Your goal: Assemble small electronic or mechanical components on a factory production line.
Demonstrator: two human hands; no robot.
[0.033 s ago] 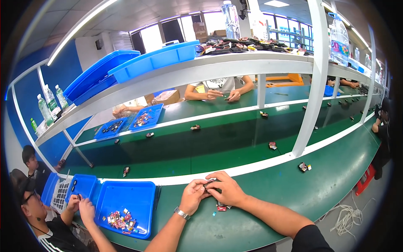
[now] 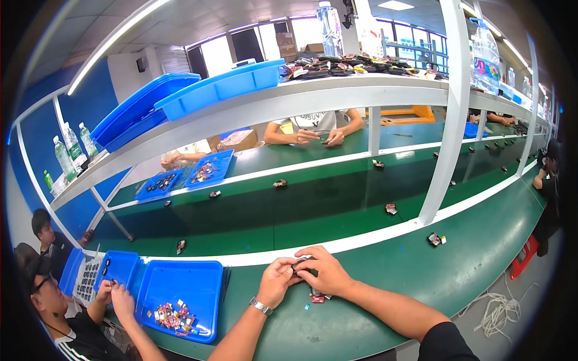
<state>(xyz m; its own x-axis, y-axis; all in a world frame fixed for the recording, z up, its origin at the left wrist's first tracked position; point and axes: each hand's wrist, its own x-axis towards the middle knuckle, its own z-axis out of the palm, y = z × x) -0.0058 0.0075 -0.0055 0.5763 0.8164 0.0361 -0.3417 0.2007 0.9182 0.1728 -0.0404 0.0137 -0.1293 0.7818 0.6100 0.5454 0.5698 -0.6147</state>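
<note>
My left hand (image 2: 278,281) and my right hand (image 2: 327,272) meet above the green work surface near its inner white rail. Their fingers close together on a small dark part (image 2: 299,265), mostly covered by the fingertips, so its exact kind does not show. Just under my right hand lies a small red and black component (image 2: 316,298), partly hidden by the wrist. A tiny light-blue scrap (image 2: 307,306) rests beside it. To the left of my forearm stands a blue tray (image 2: 208,274) holding a heap of small red, white and yellow pieces (image 2: 173,317).
A co-worker's hands (image 2: 114,293) work at my left, by another blue tray (image 2: 123,260). Beyond the white rail (image 2: 355,240), small assemblies sit spaced along a green belt (image 2: 241,222). A white shelf post (image 2: 448,138) rises ahead right; another person's hands (image 2: 322,137) work across.
</note>
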